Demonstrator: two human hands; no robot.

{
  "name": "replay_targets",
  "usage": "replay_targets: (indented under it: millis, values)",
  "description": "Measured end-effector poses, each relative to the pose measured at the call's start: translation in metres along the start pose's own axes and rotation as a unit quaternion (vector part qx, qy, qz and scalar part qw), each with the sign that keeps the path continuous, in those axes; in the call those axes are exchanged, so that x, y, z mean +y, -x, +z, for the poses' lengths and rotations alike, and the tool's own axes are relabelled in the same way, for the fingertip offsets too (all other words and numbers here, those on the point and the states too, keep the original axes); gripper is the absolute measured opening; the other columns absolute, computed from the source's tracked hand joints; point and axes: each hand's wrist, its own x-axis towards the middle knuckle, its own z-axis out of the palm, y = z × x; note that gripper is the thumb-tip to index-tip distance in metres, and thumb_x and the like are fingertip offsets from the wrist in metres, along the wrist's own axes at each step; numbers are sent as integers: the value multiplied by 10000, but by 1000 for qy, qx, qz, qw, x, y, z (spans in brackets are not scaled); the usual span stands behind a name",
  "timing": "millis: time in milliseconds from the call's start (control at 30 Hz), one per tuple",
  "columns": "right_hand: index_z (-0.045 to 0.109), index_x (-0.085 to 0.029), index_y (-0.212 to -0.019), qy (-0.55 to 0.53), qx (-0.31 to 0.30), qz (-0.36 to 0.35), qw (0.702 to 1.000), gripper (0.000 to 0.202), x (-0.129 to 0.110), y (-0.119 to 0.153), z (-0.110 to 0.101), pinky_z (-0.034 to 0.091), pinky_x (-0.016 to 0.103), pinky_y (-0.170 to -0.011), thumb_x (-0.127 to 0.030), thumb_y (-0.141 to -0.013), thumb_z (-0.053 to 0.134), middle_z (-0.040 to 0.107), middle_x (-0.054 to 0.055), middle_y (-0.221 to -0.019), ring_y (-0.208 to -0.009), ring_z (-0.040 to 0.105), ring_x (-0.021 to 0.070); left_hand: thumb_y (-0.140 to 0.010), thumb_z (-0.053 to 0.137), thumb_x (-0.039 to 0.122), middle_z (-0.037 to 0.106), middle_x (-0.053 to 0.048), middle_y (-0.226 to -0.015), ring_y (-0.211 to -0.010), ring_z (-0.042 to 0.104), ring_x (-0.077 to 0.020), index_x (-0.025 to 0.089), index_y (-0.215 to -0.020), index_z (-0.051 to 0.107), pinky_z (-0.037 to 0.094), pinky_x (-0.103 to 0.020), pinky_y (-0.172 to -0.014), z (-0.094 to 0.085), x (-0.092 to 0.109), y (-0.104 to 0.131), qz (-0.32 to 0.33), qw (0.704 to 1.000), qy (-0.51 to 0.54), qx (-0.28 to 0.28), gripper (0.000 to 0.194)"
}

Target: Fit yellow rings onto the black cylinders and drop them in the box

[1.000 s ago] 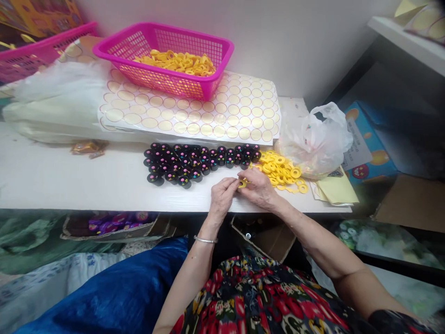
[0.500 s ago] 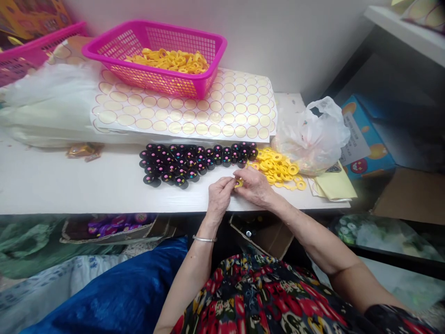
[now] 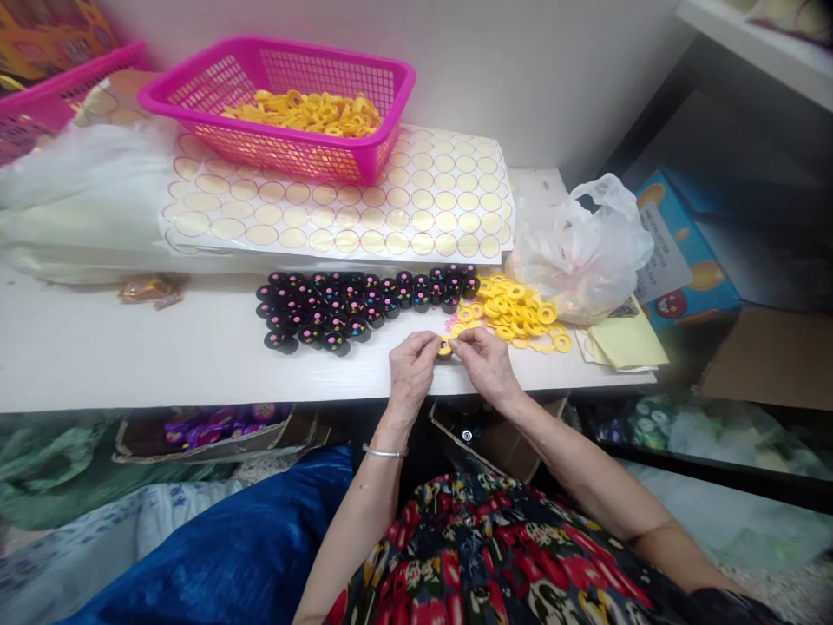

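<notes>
Between my two hands, near the table's front edge, is a small yellow ring (image 3: pixel 445 347) with a dark centre. My left hand (image 3: pixel 413 365) pinches it from the left, fingers closed. From the right, the fingertips of my right hand (image 3: pixel 485 360) are closed on its other side. Just beyond my hands, several black round pieces (image 3: pixel 335 304) with pink and coloured dots stand packed together. To their right lies a loose pile of yellow rings with tabs (image 3: pixel 514 308). Tiny pink bits (image 3: pixel 450 321) lie by the pile, partly hidden by the rings.
Sheets of round cream stickers (image 3: pixel 338 217) lie behind the black pieces, under a pink basket (image 3: pixel 383 156) of yellow parts. A white plastic bag (image 3: pixel 579 252) and folded yellow paper (image 3: pixel 628 338) are at the right. Below the table sit open cardboard boxes (image 3: pixel 521 447).
My right hand has shifted slightly right and opened up its grip, so more of the yellow ring shows. Pink bits beside the pile have come into view. The camera view has moved slightly.
</notes>
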Motion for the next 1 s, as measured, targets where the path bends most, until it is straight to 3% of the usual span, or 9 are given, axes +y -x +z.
replay_targets:
  millis: [167,367,633,833,1000]
  values:
    - [559,-144,-664,-126,-13,95,987,192,2,-4,8,325,207,-457,-323,-679,625,489,-41,-522,-462,401,75,-746,616,292,615,-23,-758,-711,558,-124,152,-745,672,442,-218,-653,-1,4,0,12,1000,1,-1,151]
    - [547,-144,-677,-157,-23,143,977,181,0,-3,9,282,183,-368,-314,-685,609,469,-53,-417,-355,369,65,-744,607,283,619,-30,-764,-720,559,-127,153,-725,674,445,-223,-661,3,4,0,25,1000,-1,1,148]
    - [533,-149,-657,-142,-24,142,979,328,1,-3,14,261,179,-354,-456,-692,643,447,-55,-404,-346,359,63,-720,634,286,607,-5,-685,-666,548,-109,146,-692,668,437,-212,-633,6,4,-3,-4,999,26,21,146]
    - [534,-160,-634,-77,-28,124,989,362,3,0,20,240,207,-385,-497,-765,556,401,-55,-394,-370,335,75,-683,674,337,571,22,-577,-510,458,-61,132,-670,666,381,-183,-514,9,7,-4,-89,992,62,61,206]
    - [563,-158,-636,-45,-29,111,992,338,9,-4,20,243,224,-428,-468,-769,543,384,-48,-416,-424,343,90,-635,704,349,533,43,-497,-370,340,-28,121,-661,636,259,-177,-382,13,7,-5,-151,978,120,81,239]
